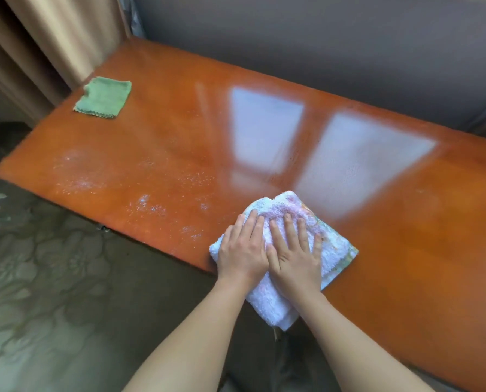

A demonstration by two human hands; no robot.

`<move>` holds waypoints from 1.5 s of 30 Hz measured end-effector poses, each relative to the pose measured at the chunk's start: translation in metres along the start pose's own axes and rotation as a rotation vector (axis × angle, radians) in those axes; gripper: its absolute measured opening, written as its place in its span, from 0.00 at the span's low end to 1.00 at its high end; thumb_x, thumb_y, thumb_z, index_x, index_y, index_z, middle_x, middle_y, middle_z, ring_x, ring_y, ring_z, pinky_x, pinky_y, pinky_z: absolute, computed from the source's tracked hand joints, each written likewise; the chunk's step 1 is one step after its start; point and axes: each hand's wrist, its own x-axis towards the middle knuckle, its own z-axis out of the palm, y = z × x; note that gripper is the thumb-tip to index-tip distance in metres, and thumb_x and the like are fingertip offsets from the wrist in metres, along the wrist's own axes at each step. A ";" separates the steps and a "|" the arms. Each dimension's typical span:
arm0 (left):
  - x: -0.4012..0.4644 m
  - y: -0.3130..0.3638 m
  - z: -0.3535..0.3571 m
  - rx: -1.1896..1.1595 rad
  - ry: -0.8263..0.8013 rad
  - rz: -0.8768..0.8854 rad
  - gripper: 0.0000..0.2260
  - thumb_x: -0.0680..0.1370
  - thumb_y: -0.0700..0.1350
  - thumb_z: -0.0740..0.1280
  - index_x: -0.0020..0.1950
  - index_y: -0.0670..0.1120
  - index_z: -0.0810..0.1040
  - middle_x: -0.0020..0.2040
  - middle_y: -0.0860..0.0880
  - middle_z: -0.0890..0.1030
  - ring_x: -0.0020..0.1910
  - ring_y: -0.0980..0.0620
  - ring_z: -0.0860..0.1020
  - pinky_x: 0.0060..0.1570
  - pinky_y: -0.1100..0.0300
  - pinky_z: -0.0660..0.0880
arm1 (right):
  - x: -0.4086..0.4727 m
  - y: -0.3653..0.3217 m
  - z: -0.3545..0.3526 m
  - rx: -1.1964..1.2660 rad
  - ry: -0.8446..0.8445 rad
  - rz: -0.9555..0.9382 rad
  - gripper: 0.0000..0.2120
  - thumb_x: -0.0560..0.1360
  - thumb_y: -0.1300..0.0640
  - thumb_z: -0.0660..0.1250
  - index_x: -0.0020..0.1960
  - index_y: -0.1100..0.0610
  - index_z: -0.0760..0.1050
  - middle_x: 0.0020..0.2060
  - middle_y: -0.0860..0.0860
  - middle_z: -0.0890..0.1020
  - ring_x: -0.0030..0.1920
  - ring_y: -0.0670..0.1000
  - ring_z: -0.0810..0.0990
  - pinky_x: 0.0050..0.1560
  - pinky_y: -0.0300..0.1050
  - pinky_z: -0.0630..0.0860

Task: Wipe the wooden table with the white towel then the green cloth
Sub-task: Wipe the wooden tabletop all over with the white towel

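Observation:
A folded white towel (332, 239) lies on the near edge of the glossy orange-brown wooden table (157, 154), part of it hanging over the edge. My left hand (243, 250) and my right hand (295, 256) press flat on top of it, side by side, fingers spread. A green cloth (103, 97) lies flat at the table's far left corner, apart from both hands. White speckled droplets or powder (77, 176) cover the table's left front area.
A tan curtain (38, 46) hangs at the far left. A grey upholstered surface (321, 43) runs along the table's far side. Patterned floor (43, 264) shows below the near edge. Window reflections (267, 128) shine on the tabletop.

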 end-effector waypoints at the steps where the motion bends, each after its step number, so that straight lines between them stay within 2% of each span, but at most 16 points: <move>1: -0.011 -0.006 -0.002 0.005 -0.008 -0.006 0.25 0.75 0.51 0.52 0.69 0.46 0.72 0.71 0.48 0.71 0.70 0.45 0.69 0.63 0.48 0.70 | -0.010 -0.007 0.004 -0.004 0.004 -0.006 0.27 0.80 0.41 0.45 0.78 0.42 0.54 0.78 0.47 0.55 0.78 0.50 0.48 0.74 0.63 0.43; 8: -0.022 -0.023 -0.006 0.025 -0.056 -0.002 0.26 0.75 0.51 0.53 0.71 0.46 0.70 0.72 0.48 0.69 0.71 0.46 0.68 0.64 0.46 0.70 | -0.022 -0.022 0.013 -0.038 0.002 -0.017 0.27 0.80 0.42 0.45 0.78 0.43 0.53 0.78 0.48 0.56 0.78 0.52 0.49 0.73 0.64 0.48; 11: -0.002 -0.024 -0.007 0.028 -0.091 0.003 0.29 0.74 0.52 0.49 0.75 0.46 0.63 0.76 0.49 0.62 0.75 0.47 0.60 0.69 0.45 0.63 | -0.004 -0.021 0.011 -0.033 0.002 -0.037 0.27 0.80 0.42 0.46 0.78 0.43 0.54 0.78 0.48 0.56 0.78 0.52 0.51 0.73 0.63 0.49; 15: 0.047 -0.029 -0.016 0.022 -0.070 -0.016 0.33 0.73 0.54 0.42 0.77 0.47 0.58 0.78 0.50 0.56 0.77 0.49 0.52 0.73 0.48 0.52 | 0.052 -0.023 0.006 -0.023 -0.002 -0.063 0.27 0.79 0.42 0.46 0.78 0.43 0.56 0.78 0.48 0.58 0.78 0.53 0.53 0.73 0.63 0.48; 16: 0.062 -0.031 -0.018 0.019 -0.056 -0.026 0.33 0.72 0.54 0.41 0.77 0.47 0.58 0.78 0.50 0.57 0.77 0.49 0.53 0.73 0.48 0.52 | 0.068 -0.023 0.005 -0.026 -0.001 -0.070 0.27 0.79 0.42 0.46 0.78 0.43 0.56 0.78 0.48 0.58 0.78 0.53 0.53 0.73 0.64 0.48; 20: 0.120 -0.037 -0.024 0.024 0.036 -0.044 0.31 0.72 0.53 0.47 0.73 0.45 0.67 0.74 0.47 0.66 0.73 0.46 0.63 0.69 0.45 0.61 | 0.127 -0.024 0.001 -0.041 0.011 -0.076 0.28 0.79 0.41 0.45 0.78 0.43 0.55 0.78 0.47 0.55 0.78 0.53 0.50 0.74 0.63 0.46; 25: 0.209 -0.047 -0.038 0.024 0.038 -0.108 0.34 0.71 0.55 0.42 0.75 0.47 0.63 0.76 0.49 0.61 0.75 0.48 0.58 0.72 0.47 0.56 | 0.227 -0.029 -0.012 -0.026 -0.007 -0.121 0.28 0.78 0.41 0.44 0.78 0.42 0.54 0.79 0.46 0.54 0.79 0.51 0.46 0.75 0.62 0.43; 32: 0.298 -0.064 -0.052 0.047 0.049 -0.183 0.34 0.70 0.54 0.41 0.76 0.48 0.62 0.77 0.50 0.59 0.76 0.49 0.56 0.72 0.49 0.55 | 0.325 -0.039 -0.026 -0.010 -0.059 -0.171 0.29 0.77 0.41 0.42 0.78 0.41 0.50 0.79 0.45 0.50 0.78 0.50 0.41 0.75 0.60 0.39; 38: 0.299 -0.066 -0.050 0.024 0.078 -0.190 0.32 0.72 0.54 0.45 0.74 0.46 0.64 0.75 0.48 0.64 0.74 0.47 0.61 0.70 0.49 0.60 | 0.329 -0.041 -0.028 -0.031 -0.068 -0.179 0.28 0.78 0.42 0.42 0.78 0.41 0.49 0.79 0.45 0.49 0.78 0.49 0.41 0.75 0.59 0.38; 45: 0.236 -0.074 -0.046 0.010 0.081 -0.215 0.33 0.72 0.55 0.42 0.75 0.46 0.63 0.76 0.48 0.62 0.74 0.47 0.60 0.70 0.51 0.59 | 0.272 -0.055 -0.020 -0.006 -0.089 -0.210 0.28 0.78 0.42 0.42 0.78 0.41 0.49 0.79 0.45 0.48 0.78 0.49 0.41 0.75 0.57 0.37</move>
